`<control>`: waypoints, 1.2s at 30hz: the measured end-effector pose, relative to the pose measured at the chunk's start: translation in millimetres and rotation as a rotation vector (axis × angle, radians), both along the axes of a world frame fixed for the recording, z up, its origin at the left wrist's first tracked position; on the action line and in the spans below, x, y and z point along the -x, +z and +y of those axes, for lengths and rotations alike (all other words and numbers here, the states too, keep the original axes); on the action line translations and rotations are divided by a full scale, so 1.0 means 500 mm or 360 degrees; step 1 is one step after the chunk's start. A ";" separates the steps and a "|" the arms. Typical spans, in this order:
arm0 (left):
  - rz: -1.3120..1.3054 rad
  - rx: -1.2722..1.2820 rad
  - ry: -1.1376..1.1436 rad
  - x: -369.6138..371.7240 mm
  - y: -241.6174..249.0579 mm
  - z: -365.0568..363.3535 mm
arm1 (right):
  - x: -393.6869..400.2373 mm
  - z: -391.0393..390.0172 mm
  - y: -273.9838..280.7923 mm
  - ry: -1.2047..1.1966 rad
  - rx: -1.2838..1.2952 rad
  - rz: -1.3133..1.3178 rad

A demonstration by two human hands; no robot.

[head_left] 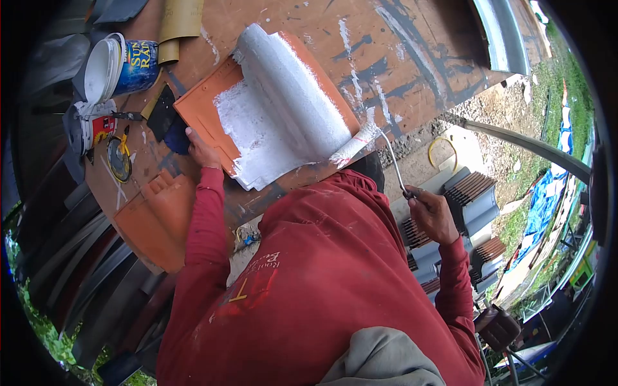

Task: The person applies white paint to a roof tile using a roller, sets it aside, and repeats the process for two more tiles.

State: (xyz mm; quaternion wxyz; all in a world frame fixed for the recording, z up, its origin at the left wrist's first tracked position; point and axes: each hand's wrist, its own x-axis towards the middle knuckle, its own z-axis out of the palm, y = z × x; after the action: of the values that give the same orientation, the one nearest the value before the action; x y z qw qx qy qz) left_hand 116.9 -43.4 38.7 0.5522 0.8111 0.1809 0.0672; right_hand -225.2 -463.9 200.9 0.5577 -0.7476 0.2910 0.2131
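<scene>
An orange roof tile (pixel 199 106), largely coated in white paint, lies on the brown work table (pixel 412 96). My left hand (pixel 203 149) is at the tile's left edge, its fingers gripping that edge. In my right hand (pixel 432 212) is the wire handle of a paint roller (pixel 356 147). The white roller head lies against the tile's lower right end, beside the painted raised rib. Orange rim still shows along the tile's left side and its upper right edge.
A blue paint bucket (pixel 135 63) and a smaller white and red tub (pixel 96 125) stand at the upper left. Nearer me is an unpainted orange tile (pixel 158 215). Stacked grey tiles (pixel 473 202) are on the right, below a metal pole (pixel 528 147).
</scene>
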 end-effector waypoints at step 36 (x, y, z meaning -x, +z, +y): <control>-0.0130 -0.0239 -0.0029 -0.006 -0.019 0.007 | -0.469 0.047 0.005 0.0062 -0.0280 -0.0492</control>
State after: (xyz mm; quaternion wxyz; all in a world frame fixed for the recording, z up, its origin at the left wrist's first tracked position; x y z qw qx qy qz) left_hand 119.7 -39.7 29.1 0.4973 0.8484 0.1454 0.1085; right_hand 9.2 -440.2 203.4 0.6549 -0.7252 0.1673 0.1311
